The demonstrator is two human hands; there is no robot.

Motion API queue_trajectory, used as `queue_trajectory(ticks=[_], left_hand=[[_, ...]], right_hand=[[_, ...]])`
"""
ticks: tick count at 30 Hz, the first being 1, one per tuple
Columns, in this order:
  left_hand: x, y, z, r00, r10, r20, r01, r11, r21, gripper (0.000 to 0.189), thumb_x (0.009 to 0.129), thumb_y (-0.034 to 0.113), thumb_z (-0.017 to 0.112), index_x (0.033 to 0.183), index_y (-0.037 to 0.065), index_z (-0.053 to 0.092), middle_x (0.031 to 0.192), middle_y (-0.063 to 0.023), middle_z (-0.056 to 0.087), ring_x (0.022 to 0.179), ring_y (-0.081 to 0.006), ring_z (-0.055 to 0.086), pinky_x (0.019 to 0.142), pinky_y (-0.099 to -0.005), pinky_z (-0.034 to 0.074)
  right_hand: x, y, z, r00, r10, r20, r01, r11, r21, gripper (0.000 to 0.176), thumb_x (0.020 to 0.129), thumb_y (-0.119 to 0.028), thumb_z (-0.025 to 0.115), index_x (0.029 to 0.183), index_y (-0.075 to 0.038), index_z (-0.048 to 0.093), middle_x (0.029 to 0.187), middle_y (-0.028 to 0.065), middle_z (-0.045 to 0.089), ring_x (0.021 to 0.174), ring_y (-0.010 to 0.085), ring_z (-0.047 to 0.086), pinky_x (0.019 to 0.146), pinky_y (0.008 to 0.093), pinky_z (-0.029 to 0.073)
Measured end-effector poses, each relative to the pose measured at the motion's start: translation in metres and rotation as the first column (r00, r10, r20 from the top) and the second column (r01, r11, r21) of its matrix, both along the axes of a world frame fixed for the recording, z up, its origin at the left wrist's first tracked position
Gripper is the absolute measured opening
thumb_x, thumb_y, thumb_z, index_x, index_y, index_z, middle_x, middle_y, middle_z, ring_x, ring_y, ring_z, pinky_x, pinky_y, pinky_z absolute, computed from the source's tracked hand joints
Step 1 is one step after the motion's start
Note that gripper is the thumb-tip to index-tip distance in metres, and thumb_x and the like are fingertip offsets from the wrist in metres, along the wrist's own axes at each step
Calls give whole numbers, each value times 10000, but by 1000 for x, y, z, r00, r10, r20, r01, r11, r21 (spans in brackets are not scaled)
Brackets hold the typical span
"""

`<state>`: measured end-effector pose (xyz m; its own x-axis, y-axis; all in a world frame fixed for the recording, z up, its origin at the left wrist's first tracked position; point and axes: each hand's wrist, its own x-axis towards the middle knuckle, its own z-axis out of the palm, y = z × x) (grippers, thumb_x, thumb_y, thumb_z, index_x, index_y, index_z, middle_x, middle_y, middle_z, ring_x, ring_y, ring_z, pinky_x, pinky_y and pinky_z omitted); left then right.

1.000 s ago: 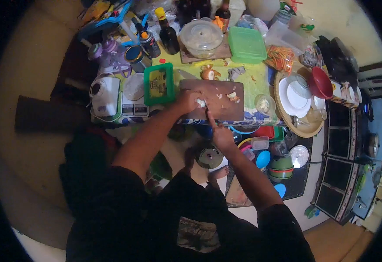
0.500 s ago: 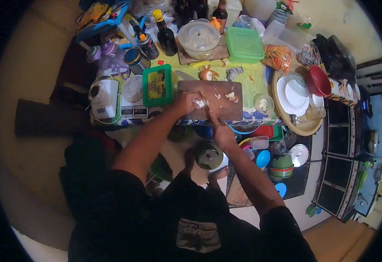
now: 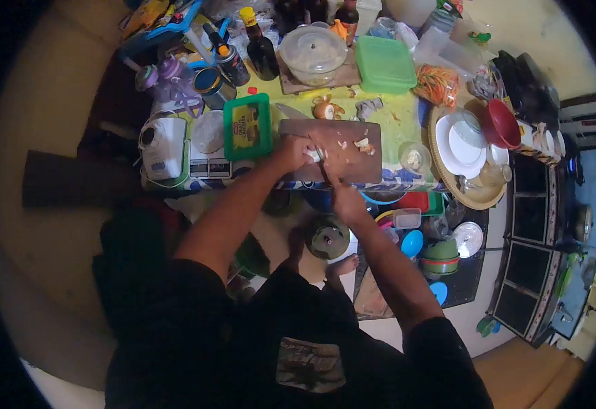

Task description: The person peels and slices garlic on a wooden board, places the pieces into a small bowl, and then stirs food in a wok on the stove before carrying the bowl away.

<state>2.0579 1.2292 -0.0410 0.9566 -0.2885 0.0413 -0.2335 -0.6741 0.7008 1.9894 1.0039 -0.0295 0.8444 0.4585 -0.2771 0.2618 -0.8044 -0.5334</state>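
My left hand (image 3: 294,154) is closed on a small white piece, which looks like garlic or onion (image 3: 313,157), and presses it to the brown cutting board (image 3: 352,167). My right hand (image 3: 344,199) grips a knife at the board's front edge, its blade (image 3: 324,163) beside the white piece. Pale scraps and peels (image 3: 364,145) lie on the right part of the board. Behind it are a brown-skinned onion (image 3: 324,109) with loose skin and a second blade (image 3: 288,111). A clear bowl (image 3: 414,158) with white bits stands to the right.
Left of the board are a green tub (image 3: 248,129), a kitchen scale (image 3: 209,168) and a white appliance (image 3: 163,153). Behind stand a lidded clear bowl (image 3: 313,54), a dark bottle (image 3: 262,58) and a green box (image 3: 385,65). A woven tray (image 3: 441,153) holds plates at right.
The view has shifted slightly. Both hands stay at the board, and the knife has moved only a little beside the white piece.
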Motion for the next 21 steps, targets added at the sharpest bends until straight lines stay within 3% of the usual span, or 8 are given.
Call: queue_trajectory(ticks=[3, 6, 10, 13, 19, 21], left_hand=[[4, 2, 2, 1000, -6, -17, 6, 999, -40, 286, 660, 67, 788, 925, 44, 682, 769, -129, 664, 719, -273, 654, 671, -377, 516], [-1, -2, 2, 999, 25, 33, -24, 999, -37, 272, 668, 51, 783, 923, 44, 687, 777, -136, 669, 727, -269, 660, 678, -379, 519], [-1, 0, 8, 1000, 29, 12, -28, 999, -47, 265, 668, 56, 781, 916, 44, 691, 768, -131, 667, 712, -275, 655, 678, -385, 521], [-4, 1, -4, 998, 47, 30, -45, 998, -46, 267, 663, 65, 780, 913, 42, 692, 761, -128, 665, 704, -274, 651, 670, -391, 521], [-2, 1, 10, 998, 30, 53, -30, 1000, -8, 269, 659, 80, 782, 909, 39, 690, 774, -133, 665, 707, -279, 651, 670, -394, 520], [-5, 4, 3, 996, 25, 87, -23, 1000, -19, 270, 659, 83, 782, 908, 38, 689, 780, -133, 664, 706, -282, 650, 670, -394, 520]], right_hand=[[-5, -4, 17, 1000, -13, -25, 15, 996, 91, 862, 828, -36, 525, 1538, -329, 134, 1137, 281, 599, 931, 455, 635, 803, 519, 514], [-3, 0, 8, 997, -38, -62, 39, 999, 21, 830, 838, -55, 522, 1530, -346, 167, 1148, 286, 595, 947, 451, 634, 812, 522, 509], [7, 2, 9, 1000, -24, 14, 23, 998, 65, 825, 847, -67, 514, 1523, -382, 163, 1170, 290, 588, 956, 449, 635, 812, 517, 512], [-9, 4, 6, 990, -60, -130, 60, 998, 2, 816, 851, -63, 503, 1524, -380, 165, 1175, 292, 587, 966, 447, 636, 810, 512, 513], [7, 10, 16, 998, -24, 59, 21, 999, 42, 828, 845, -41, 507, 1525, -370, 169, 1182, 293, 581, 962, 442, 639, 805, 511, 512], [-3, 9, 30, 977, -43, -209, 25, 996, -89, 843, 838, -38, 515, 1526, -369, 158, 1210, 276, 574, 973, 437, 638, 816, 504, 516]])
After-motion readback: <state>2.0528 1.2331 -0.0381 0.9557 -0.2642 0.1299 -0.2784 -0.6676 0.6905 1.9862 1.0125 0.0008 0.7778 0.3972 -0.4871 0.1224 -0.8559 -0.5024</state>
